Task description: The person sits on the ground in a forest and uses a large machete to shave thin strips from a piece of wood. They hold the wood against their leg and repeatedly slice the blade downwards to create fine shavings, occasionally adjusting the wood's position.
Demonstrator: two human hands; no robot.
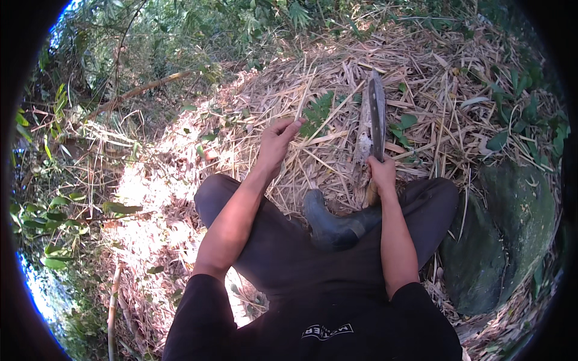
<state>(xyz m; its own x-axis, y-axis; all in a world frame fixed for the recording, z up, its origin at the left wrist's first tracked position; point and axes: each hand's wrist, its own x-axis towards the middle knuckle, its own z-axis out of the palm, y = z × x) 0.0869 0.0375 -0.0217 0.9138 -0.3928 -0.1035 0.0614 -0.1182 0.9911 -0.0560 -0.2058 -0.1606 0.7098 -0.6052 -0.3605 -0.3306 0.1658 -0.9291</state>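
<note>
My right hand (382,173) is wrapped round a machete, whose long dark blade (377,114) points away from me. A brown wooden piece, perhaps its handle end (372,194), shows below the fist. Just left of the blade lies a pale, weathered piece of wood (365,129) among dry leaves. I cannot tell whether the blade touches it. Over the litter to the left, my left hand (278,144) is closed, thumb and fingertips together. Thin pale stalks run close to its fingertips; whether one is held cannot be made out. Green fern-like leaves (318,113) are beside those fingertips.
I sit with legs folded, a dark rubber boot (331,224) in front of me. Dry bamboo-like leaves and stalks (439,90) cover the ground. A large mossy rock (512,234) stands at my right. Leafy undergrowth (241,30) and a slanting branch (144,90) are farther off.
</note>
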